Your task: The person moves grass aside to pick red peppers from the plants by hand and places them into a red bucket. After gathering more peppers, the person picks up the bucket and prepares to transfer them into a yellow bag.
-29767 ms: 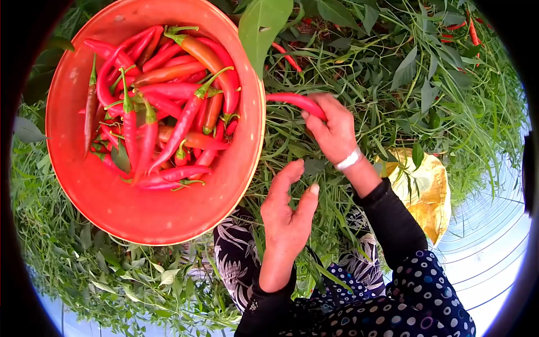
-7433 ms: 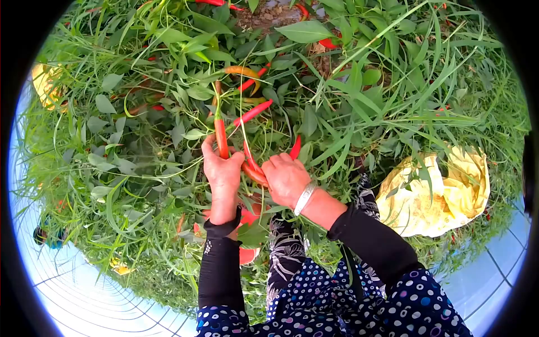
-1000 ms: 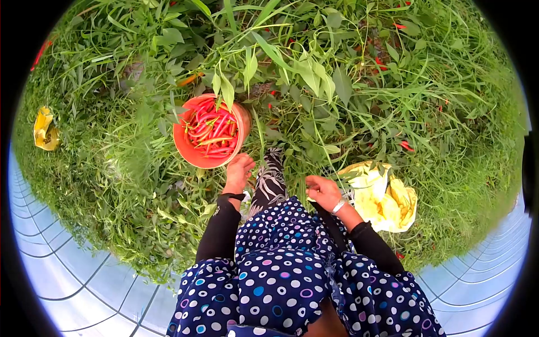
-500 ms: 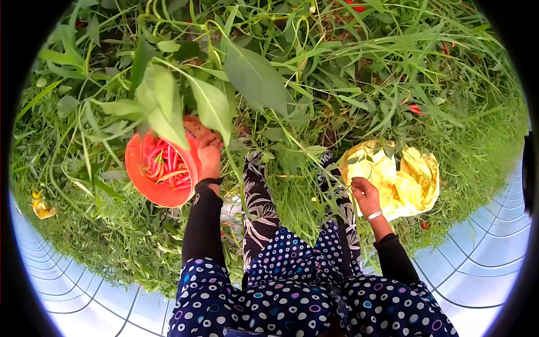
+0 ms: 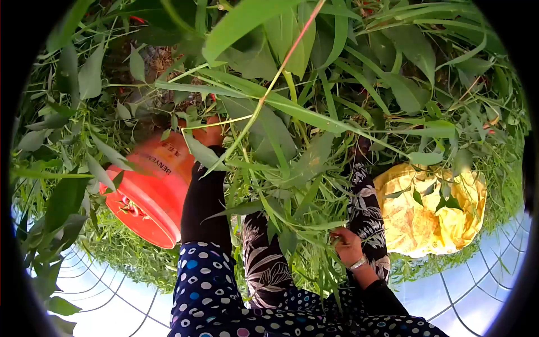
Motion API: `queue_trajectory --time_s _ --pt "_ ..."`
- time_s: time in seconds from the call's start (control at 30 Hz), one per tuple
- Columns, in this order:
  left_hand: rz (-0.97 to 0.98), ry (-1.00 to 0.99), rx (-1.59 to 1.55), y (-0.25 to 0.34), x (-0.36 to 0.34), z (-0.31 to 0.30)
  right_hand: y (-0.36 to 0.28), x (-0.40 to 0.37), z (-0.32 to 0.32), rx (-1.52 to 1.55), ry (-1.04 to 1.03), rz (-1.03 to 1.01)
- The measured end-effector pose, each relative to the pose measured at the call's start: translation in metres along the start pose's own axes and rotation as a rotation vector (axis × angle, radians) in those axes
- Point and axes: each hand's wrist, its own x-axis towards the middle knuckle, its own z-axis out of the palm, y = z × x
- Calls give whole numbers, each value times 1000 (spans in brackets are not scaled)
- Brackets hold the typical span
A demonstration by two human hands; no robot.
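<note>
A red bucket [image 5: 147, 191] with dark lettering is tipped, its mouth facing back toward my body. Several red chili peppers [image 5: 132, 209] show inside. My left hand [image 5: 209, 133] is closed at the bucket's far end, with leaves partly covering its fingers. Close to my right knee is my right hand [image 5: 347, 248], its fingers curled together in a pinch. Something small and dark shows at the fingertips, too small to name. A crumpled yellow bag [image 5: 429, 216] stands to the right of that hand, apart from it.
Pepper plants with broad leaves [image 5: 258, 126] and long grass blades cross the view in front of me. My patterned trouser legs [image 5: 264, 253] stand among the plants. Pale sheeting [image 5: 466, 286] with dark lines runs along the lower edges.
The bucket has tipped further and its inside shows less. My right hand has moved left and down, away from the yellow bag. Leaves now cover more of the view.
</note>
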Motion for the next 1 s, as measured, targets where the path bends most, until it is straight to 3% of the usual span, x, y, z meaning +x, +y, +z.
queue_trajectory --time_s 0.13,0.2,0.4,0.47,0.5,0.53,0.57,0.6,0.67,0.73,0.77,0.83,0.87,0.93,1.0 --pt "-179 -63 -74 35 16 -30 -13 11 7 126 -75 18" --pt "-234 -64 -116 48 19 -38 -29 17 7 348 -123 32" --pt "-454 -25 -462 67 -9 -90 -35 32 7 291 -148 16" --pt "-579 -26 -615 148 -17 -218 -37 37 13 445 -118 -56" --pt "-831 -56 -998 166 -20 -260 -42 40 11 490 -140 -8" --pt "-771 -85 -1056 168 -31 -283 -39 42 12 490 -149 -15" --pt "-886 -108 -1257 175 -53 -311 -32 45 15 435 -123 -45" --pt "-749 -17 -1277 172 -78 -324 -28 47 17 381 -96 -73" --pt "-677 41 -1220 188 -107 -395 -31 50 15 409 -125 -34" --pt "-719 180 -1146 191 -135 -438 -33 49 16 462 -119 -100" --pt "-732 248 -1130 184 -148 -449 -43 50 9 280 -155 -120" --pt "-793 365 -1064 169 -155 -465 -65 48 8 351 -169 -35" --pt "-889 379 -1021 149 -161 -463 -70 45 6 424 -193 47" --pt "-1016 365 -970 147 -136 -461 -4 53 34 303 -87 -15" --pt "-930 184 -896 97 -150 -427 -23 50 35 225 -72 -50"
